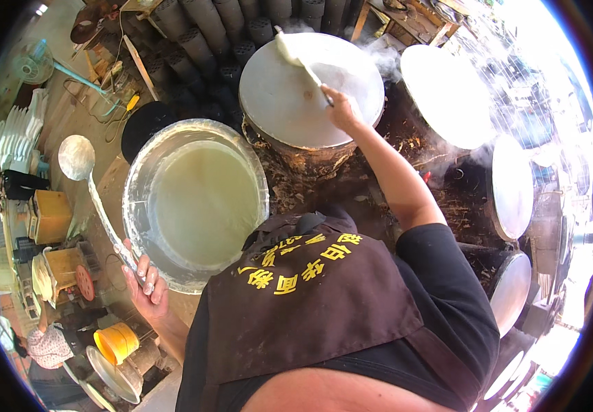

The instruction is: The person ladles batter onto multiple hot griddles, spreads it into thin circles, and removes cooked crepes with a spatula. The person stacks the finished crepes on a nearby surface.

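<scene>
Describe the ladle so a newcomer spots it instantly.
Find the big round tub of pale liquid. Left of its rim, the ladle slants up from the left hand. Its round head sets it apart from the narrower-headed tool in the right hand.

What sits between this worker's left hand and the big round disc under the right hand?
A wide, round basin of pale liquid sits between the left hand and the big round disc, as the head view shows.

Ladle [76,157]: is showing mottled cream beyond left fingers [151,277]
Tool [287,51]: is showing cream beyond right fingers [335,97]
Liquid [204,202]: is showing greenish cream
Apron [310,323]: is showing brown, yellow-lettered
</scene>
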Available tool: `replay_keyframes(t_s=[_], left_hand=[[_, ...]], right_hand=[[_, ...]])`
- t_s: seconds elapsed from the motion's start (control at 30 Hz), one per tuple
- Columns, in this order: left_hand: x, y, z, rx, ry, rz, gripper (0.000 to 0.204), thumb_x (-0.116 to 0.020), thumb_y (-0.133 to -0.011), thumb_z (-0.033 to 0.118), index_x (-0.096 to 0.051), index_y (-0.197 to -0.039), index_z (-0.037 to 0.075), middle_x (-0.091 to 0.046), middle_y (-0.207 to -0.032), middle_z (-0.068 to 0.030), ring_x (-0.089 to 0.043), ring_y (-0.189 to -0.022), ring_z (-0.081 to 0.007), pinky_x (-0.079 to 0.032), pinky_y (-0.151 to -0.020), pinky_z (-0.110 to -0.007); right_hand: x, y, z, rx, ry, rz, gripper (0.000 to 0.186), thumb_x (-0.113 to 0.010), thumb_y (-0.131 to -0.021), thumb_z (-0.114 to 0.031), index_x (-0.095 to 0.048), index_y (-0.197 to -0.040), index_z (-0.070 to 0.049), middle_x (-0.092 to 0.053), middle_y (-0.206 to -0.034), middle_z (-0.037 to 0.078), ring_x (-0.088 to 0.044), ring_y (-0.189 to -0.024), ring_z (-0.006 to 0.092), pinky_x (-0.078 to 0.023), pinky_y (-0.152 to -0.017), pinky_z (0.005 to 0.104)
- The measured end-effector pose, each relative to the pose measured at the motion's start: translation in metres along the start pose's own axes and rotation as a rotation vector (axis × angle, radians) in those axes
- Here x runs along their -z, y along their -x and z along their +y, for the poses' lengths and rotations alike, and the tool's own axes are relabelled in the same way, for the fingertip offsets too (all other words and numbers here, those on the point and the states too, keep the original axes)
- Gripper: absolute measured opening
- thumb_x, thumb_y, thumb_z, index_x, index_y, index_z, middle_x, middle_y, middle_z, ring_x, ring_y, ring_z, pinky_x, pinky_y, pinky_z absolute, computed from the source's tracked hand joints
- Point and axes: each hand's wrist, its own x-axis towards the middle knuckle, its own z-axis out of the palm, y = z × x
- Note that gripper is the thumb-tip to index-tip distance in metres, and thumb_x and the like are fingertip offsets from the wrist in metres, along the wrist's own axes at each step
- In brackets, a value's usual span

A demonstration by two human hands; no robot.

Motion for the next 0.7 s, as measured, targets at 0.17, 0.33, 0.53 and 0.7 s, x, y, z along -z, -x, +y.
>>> replay_keyframes(t_s=[0.17, 0.33, 0.53, 0.7], left_hand=[[-0.005, 0.018, -0.012, -0.032, 0.003, -0.015, 0.054, -0.040, -0.103, 0.024, -0.016, -0.150, 0.011, -0.038, -0.073, -0.0018, -0.037, -0.052, -0.0078, -0.033, -0.035, -0.020], [-0.028, 0.035, -0.031, -0.089, -0.020, -0.013, 0.053, -0.038, -0.104, 0.024, -0.015, -0.151, 0.012, -0.035, -0.073, -0.0011, -0.032, -0.051, -0.0068, -0.030, -0.036, -0.020], [-0.045, 0.048, -0.056, -0.095, -0.004, -0.008, 0.054, -0.038, -0.104, 0.026, -0.015, -0.150, 0.012, -0.036, -0.071, -0.0019, -0.037, -0.049, -0.0086, -0.032, -0.034, -0.021], [-0.065, 0.053, -0.072, -0.115, 0.019, 0.015, 0.054, -0.038, -0.104, 0.026, -0.014, -0.150, 0.012, -0.037, -0.071, -0.0022, -0.036, -0.048, -0.0087, -0.032, -0.033, -0.021]], right_hand=[[0.049, -0.015, 0.050, 0.304, 0.018, 0.119, 0.054, -0.053, -0.074, 0.000, -0.060, -0.126, -0.015, -0.067, -0.108, 0.020, -0.067, -0.087, 0.0276, -0.053, -0.077, 0.0341], [0.072, -0.042, 0.024, 0.074, 0.099, -0.075, 0.052, -0.055, -0.076, -0.003, -0.060, -0.126, -0.019, -0.065, -0.112, 0.019, -0.064, -0.100, 0.0318, -0.050, -0.089, 0.0374], [0.061, -0.044, 0.082, 0.383, -0.139, -0.279, 0.059, -0.055, -0.077, -0.001, -0.055, -0.132, -0.021, -0.065, -0.114, 0.019, -0.063, -0.104, 0.0330, -0.050, -0.092, 0.0369], [0.089, -0.084, 0.064, 0.203, 0.149, -0.068, 0.053, -0.058, -0.080, -0.004, -0.056, -0.131, -0.016, -0.069, -0.105, 0.017, -0.067, -0.093, 0.0219, -0.055, -0.084, 0.0359]])
